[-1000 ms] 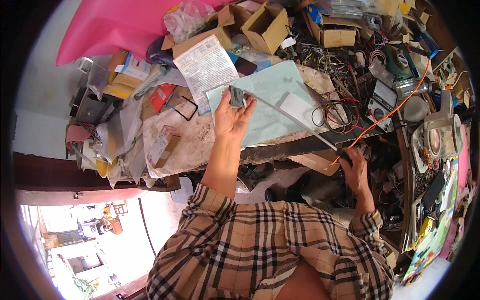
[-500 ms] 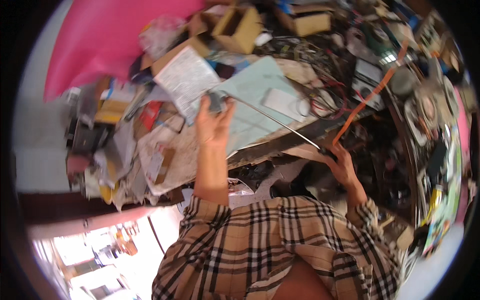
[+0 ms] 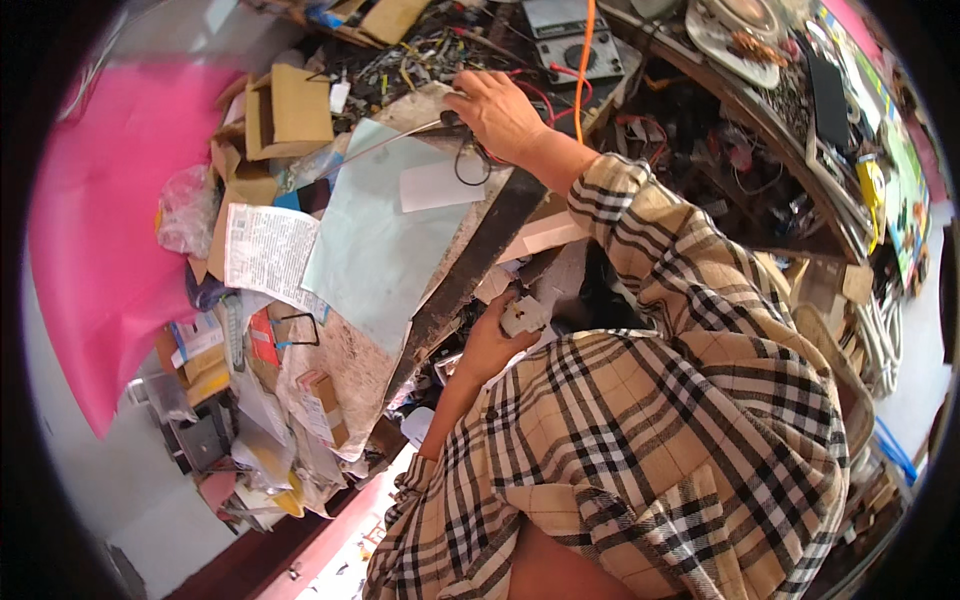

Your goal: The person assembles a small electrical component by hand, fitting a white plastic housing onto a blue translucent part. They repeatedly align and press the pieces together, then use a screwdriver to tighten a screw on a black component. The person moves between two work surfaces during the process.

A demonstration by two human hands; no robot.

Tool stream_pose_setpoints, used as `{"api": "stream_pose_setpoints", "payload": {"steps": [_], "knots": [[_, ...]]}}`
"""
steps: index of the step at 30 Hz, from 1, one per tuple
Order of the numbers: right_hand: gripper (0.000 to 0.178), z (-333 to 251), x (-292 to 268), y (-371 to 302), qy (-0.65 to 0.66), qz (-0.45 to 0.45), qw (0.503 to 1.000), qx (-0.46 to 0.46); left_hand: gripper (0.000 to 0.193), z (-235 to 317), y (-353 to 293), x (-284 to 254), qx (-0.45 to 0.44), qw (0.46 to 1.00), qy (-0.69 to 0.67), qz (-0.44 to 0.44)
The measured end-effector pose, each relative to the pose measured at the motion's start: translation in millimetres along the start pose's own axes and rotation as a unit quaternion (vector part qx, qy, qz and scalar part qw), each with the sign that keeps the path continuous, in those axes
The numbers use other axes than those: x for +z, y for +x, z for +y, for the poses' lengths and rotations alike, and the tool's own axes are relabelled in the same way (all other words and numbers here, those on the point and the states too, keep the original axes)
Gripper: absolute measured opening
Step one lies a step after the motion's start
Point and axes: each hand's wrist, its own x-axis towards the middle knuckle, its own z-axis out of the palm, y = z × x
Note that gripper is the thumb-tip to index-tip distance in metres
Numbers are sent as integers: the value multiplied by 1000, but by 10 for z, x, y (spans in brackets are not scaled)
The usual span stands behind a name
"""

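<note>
My left hand (image 3: 490, 345) is low, between the table's edge and my shirt. Its fingers are closed round a small pale block (image 3: 525, 316) with dark marks in its middle. Farther forward, my right hand (image 3: 500, 115) reaches over the table. Its fingertips are at the dark handle (image 3: 448, 118) of a long screwdriver, whose thin shaft points left across a light green sheet (image 3: 365, 235). Just below that handle are a black cable loop (image 3: 470, 165) and a white card (image 3: 440, 187).
A printed paper (image 3: 268, 250) and an open cardboard box (image 3: 290, 110) are left of the sheet. An analog meter (image 3: 580, 50) with red leads stands beyond my right hand, and an orange strap (image 3: 583, 75) hangs beside it. Loose small parts (image 3: 410, 65) cover the back.
My left hand has drawn back towards my body with the block. My right hand has reached forward over the table with the screwdriver, and the view has turned.
</note>
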Motion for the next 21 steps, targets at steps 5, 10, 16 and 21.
{"api": "stream_pose_setpoints", "payload": {"steps": [5, 10, 16, 21], "knots": [[26, -211, -449, -479, 126, 61, 980, 138, 78, -408, 134, 225, 21, 992, 106, 68], [21, -459, -680, -1329, 220, 20, 936, 276, 76, -292, 331, 147, 111, 943, 279, 140], [29, -563, -192, -2341, 271, -180, 827, 459, 72, -316, 584, 192, 48, 922, 327, 201], [35, -392, 467, -2486, 280, -224, 782, 510, 73, -240, 721, 178, 49, 905, 364, 215]]}}
